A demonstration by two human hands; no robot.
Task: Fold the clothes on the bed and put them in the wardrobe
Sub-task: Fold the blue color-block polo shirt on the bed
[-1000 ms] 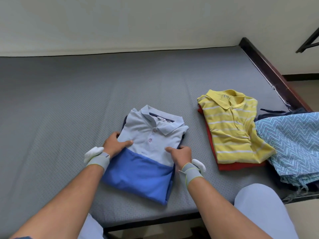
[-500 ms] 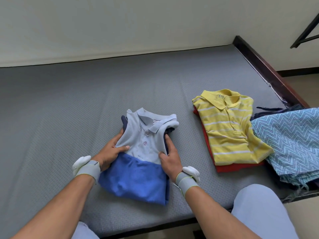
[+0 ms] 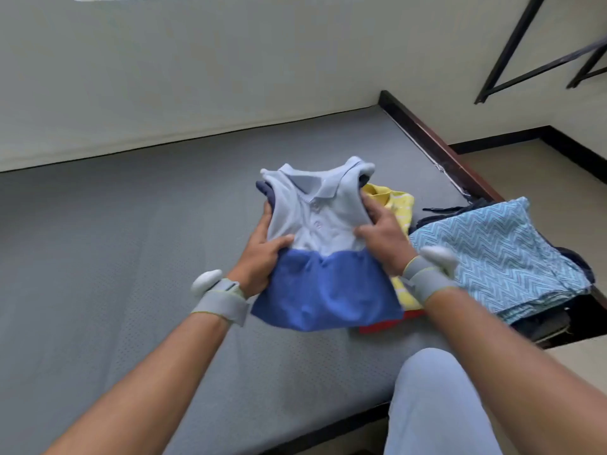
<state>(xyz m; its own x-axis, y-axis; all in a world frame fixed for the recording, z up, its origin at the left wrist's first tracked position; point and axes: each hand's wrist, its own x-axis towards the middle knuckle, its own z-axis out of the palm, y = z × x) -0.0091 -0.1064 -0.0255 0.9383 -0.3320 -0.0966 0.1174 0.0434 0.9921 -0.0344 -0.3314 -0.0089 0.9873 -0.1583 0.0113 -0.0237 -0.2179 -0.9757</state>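
While the bed [image 3: 131, 257] takes most of the view, its right edge carries the other clothes: a blue zigzag garment [image 3: 492, 251] at the near right corner, and beside it a yellow striped shirt [image 3: 402, 208] lying on something red [image 3: 387, 325]. The folded polo shirt [image 3: 318, 254] is held up above the bed, partly over this yellow pile. Its long axis runs away from the person, collar far, dark blue hem near. The left hand [image 3: 259, 254] is clamped on its left side and the right hand [image 3: 382, 236] on its right side, thumbs on top, so the grip sits at the middle of the bundle. The yellow pile lies to the right and below, nearer to the right hand. I judge that stacking means moving rightward and down.
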